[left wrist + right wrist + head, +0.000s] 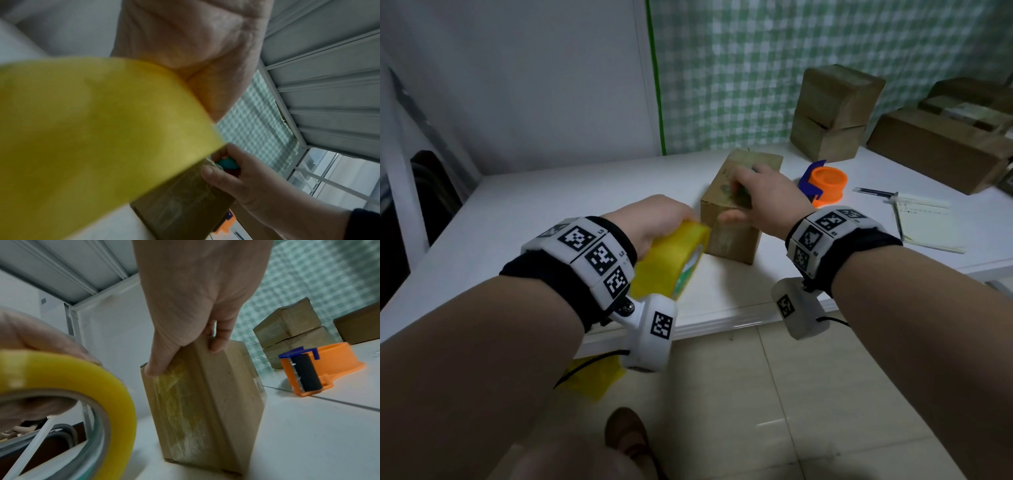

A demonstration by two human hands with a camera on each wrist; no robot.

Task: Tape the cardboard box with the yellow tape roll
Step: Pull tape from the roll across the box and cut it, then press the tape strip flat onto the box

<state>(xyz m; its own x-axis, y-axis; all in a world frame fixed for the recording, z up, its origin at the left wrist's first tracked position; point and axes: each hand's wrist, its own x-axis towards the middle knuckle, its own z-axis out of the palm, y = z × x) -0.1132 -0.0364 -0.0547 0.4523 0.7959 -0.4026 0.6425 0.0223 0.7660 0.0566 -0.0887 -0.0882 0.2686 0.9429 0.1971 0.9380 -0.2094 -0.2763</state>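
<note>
A brown cardboard box [729,236] stands upright near the front edge of the white table [551,212]. My right hand [760,195] grips its top: the thumb [156,366] presses the near face, and the fingers curl over the top edge. A small teal object [227,164] is tucked under those fingers. Yellowish tape [176,402] lies down the box's near face [216,402]. My left hand [654,219] holds the yellow tape roll [671,257] just left of the box, close to its top corner. The roll [92,129] fills the left wrist view and hides most of the box [180,203].
An orange tape dispenser [828,185] with a blue guard sits right of the box. Two stacked cardboard boxes [832,113] and larger ones [941,154] stand at the back right. A pen and notepad [928,222] lie at the right. A yellow scrap [592,377] lies on the floor.
</note>
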